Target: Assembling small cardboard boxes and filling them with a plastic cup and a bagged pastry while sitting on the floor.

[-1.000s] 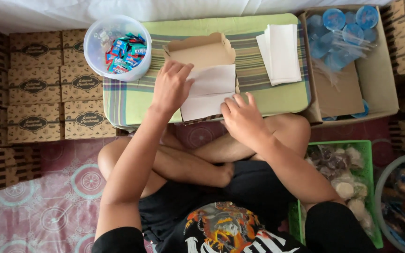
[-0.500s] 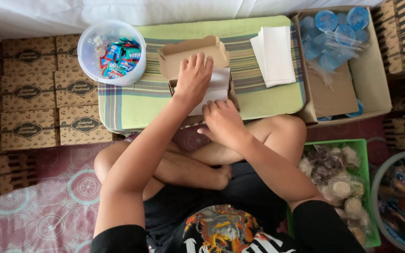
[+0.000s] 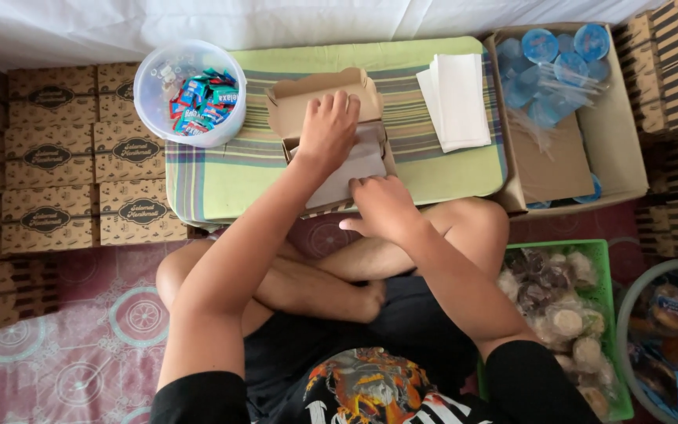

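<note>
Your one camera (head-worn) looks straight down from close above your lap, facing the low striped table [image 3: 221, 177] ahead of your knees.

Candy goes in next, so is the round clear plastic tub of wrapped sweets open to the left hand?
Probably yes: the left hand rests on the open brown cardboard box, with the lidless tub beside it, nothing between.

Clear tub of wrapped sweets [image 3: 190, 94], white paper stack [image 3: 458, 93], blue-lidded cups [image 3: 555, 63], green basket of snacks [image 3: 570, 314].
</note>
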